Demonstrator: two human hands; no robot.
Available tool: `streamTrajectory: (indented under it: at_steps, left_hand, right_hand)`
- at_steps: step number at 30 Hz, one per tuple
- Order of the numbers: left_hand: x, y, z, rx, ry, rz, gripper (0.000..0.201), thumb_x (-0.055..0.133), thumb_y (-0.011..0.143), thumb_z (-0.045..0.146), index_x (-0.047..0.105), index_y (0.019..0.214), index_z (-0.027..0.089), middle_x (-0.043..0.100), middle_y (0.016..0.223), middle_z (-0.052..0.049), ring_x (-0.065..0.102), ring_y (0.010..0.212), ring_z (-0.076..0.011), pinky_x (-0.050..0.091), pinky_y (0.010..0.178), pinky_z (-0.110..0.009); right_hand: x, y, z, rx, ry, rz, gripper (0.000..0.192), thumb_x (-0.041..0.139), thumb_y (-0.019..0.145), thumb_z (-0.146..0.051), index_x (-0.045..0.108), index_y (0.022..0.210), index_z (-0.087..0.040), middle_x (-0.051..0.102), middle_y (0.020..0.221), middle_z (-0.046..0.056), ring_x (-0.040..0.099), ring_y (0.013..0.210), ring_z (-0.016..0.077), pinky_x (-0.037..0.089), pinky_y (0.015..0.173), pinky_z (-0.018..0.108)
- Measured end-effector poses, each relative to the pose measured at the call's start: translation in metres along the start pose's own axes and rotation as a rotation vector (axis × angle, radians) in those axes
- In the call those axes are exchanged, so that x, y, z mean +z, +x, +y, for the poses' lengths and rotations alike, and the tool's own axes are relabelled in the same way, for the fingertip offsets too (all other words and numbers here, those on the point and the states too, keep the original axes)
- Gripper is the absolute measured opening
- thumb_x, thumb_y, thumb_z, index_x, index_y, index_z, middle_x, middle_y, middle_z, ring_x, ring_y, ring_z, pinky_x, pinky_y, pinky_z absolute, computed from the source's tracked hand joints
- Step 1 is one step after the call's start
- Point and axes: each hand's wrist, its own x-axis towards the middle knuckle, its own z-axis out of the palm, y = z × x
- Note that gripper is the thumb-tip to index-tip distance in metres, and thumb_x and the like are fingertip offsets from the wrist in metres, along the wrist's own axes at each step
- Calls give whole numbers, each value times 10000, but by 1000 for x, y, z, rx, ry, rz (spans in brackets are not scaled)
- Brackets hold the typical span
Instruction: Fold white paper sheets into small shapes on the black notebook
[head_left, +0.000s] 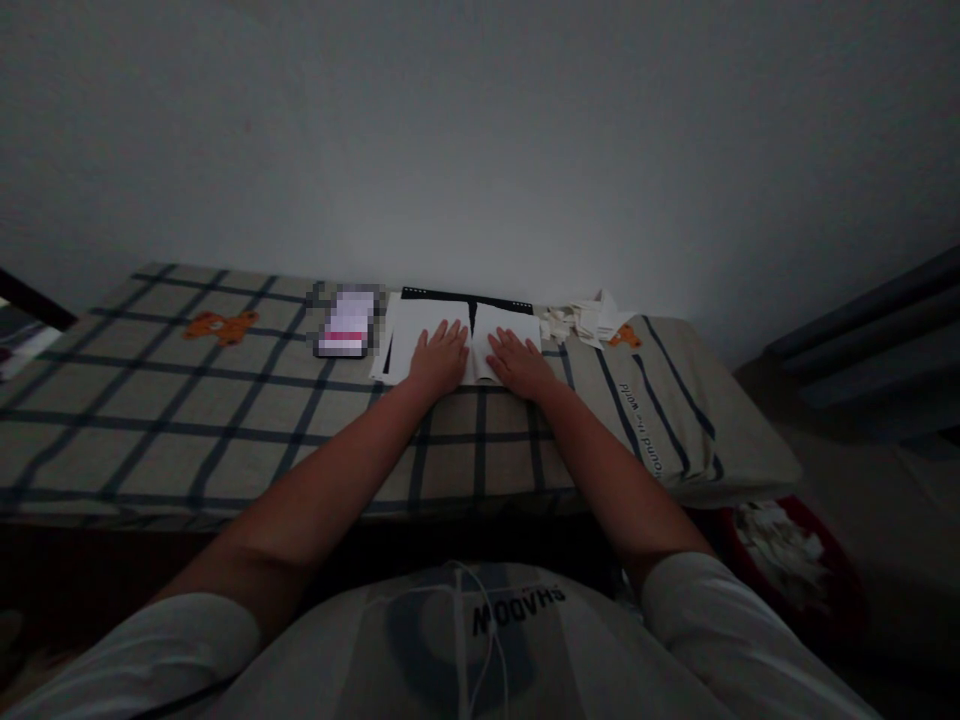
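- Writing: shirt (517, 610) at bottom centre carries dark block letters, upside down to the camera, reading roughly "SHADOW". The bed sheet (225, 420) has a line of small dark script near centre right; too small to read.
- Left hand (439, 358), centre of frame: palm down, fingers spread flat on the white paper (416, 335); gripping nothing.
- Right hand (519, 362), just beside it: palm down, fingers extended flat on the same paper; gripping nothing.
- Paper: thin flat sheets, white, lying at the far edge of the sheet against the wall, over a black board (465, 296) with a row of pale dots along its top edge.
- Sheet: soft cloth, beige with dark blue check, orange bear print (220, 325) upper left.
- Paper scraps (581, 320), small white pieces heaped just right of the paper.
- Red bin (787, 555), lower right, holds more white scraps.
- Blurred pink-white object (345, 322) left of the paper; cannot identify.
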Motion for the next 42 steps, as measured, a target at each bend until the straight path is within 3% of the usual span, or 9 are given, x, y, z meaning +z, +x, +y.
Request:
streamTrajectory:
  at_steps: [11,16,24,42]
  left_hand:
    - [0,-1,6,-63,10,16,505,179,939,318,320,1405,183,288,1485,-63,203,1376,-243,195,1085,-493]
    - [-4,1,5,-50,10,26,506,186,939,316,333,1395,152,296,1479,-86,219,1369,-261,208,1076,-512]
    - [-5,-7,-6,50,34,-43,504,196,938,312,314,1403,157,278,1488,-77,214,1370,-258,203,1072,-533]
    - [4,-9,16,-172,-14,44,523,168,934,314,299,1416,160,257,1493,-92,163,1384,-273,114,1073,-577]
  right_hand:
    - [-6,-2,-1,-18,-33,103,555,160,949,-413,303,1419,-154,224,1504,87,158,1395,230,160,1106,465]
    - [-6,-7,-2,-64,10,2,551,165,950,-413,308,1418,-160,248,1494,88,200,1384,233,215,1091,459]
    - [0,-10,-3,-63,-22,16,549,174,953,-413,271,1429,-157,204,1509,85,168,1392,229,185,1099,464]
    - [0,-9,-15,83,-10,16,554,205,947,-432,278,1426,-164,215,1507,86,174,1391,230,189,1095,476]
